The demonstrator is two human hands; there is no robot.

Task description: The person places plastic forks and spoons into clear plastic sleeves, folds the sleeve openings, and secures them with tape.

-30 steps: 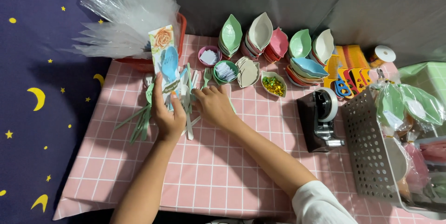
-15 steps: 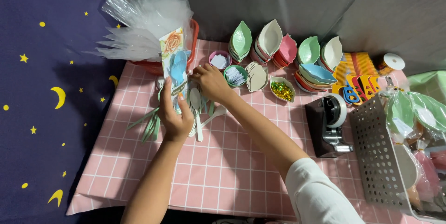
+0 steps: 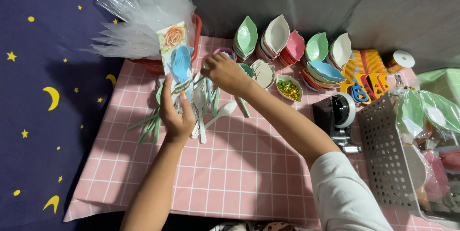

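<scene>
Left hand [image 3: 176, 116] fingers are pinching the flowered card with a blue spoon [image 3: 178, 65], upper left of centre; right hand [image 3: 224, 72] fingers are closing on loose spoons [image 3: 211, 111]. Keeping the card upright and steady should help.

Grey perforated basket [image 3: 383, 154] cut off at the right edge, its wrapped contents blurred, right hand [image 3: 225, 72] hiding a small bowl, near table edge [image 3: 191, 209] out of view.

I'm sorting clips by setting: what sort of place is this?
Probably a small home packing station: leaf-shaped dishes stacked in rows, a heap of clear bags, and a tape dispenser on a pink checked tablecloth.
</scene>
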